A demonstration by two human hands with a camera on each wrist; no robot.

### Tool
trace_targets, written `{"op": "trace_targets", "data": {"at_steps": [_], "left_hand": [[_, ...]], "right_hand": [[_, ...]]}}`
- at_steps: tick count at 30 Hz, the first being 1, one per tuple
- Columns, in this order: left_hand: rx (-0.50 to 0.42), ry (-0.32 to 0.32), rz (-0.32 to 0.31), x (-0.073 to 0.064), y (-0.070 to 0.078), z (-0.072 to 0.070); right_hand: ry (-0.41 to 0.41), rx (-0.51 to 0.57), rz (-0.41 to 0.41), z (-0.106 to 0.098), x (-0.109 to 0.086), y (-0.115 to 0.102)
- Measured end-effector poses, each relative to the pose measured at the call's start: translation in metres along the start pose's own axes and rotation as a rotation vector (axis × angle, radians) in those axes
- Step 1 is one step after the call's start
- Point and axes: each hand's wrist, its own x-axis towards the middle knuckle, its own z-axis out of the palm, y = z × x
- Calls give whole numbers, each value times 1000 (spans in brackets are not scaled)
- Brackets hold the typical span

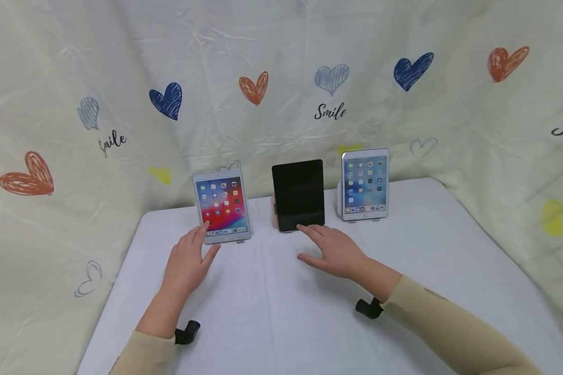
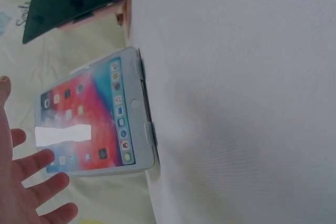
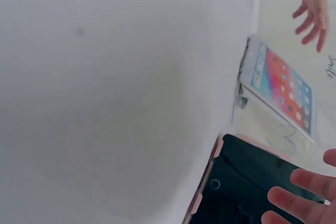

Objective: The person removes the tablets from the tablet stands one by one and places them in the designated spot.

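Note:
A white tablet (image 1: 221, 195) with a red and blue home screen leans on a stand at the left. My left hand (image 1: 184, 263) hovers in front of its lower left part, and in the left wrist view the left hand's fingers (image 2: 42, 162) are spread with nothing in them. In the middle, a black tablet (image 1: 299, 192) with a dark screen leans on a pink stand (image 2: 122, 11). Its lower edge is near my right hand (image 1: 339, 252), whose fingers (image 3: 310, 182) are extended and hold nothing. Whether either hand touches a screen, I cannot tell.
Another white tablet (image 1: 365, 182), with a blue home screen, stands at the right on its own stand. All three tablets are in a row along the back of the white-covered table (image 1: 272, 312). Behind it hangs a pale curtain (image 1: 281, 41) printed with hearts.

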Motion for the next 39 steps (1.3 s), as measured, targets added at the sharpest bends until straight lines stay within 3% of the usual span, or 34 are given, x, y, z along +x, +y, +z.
{"op": "trace_targets", "data": {"at_steps": [9, 22, 39], "left_hand": [[-23, 10, -37, 6, -7, -1], [-58, -21, -104, 28, -25, -10], [-99, -27, -156, 46, -44, -10]], "right_hand": [[-23, 28, 24, 3, 15, -14], [-61, 75, 146, 12, 52, -38], [-40, 116, 178, 19, 87, -57]]}}
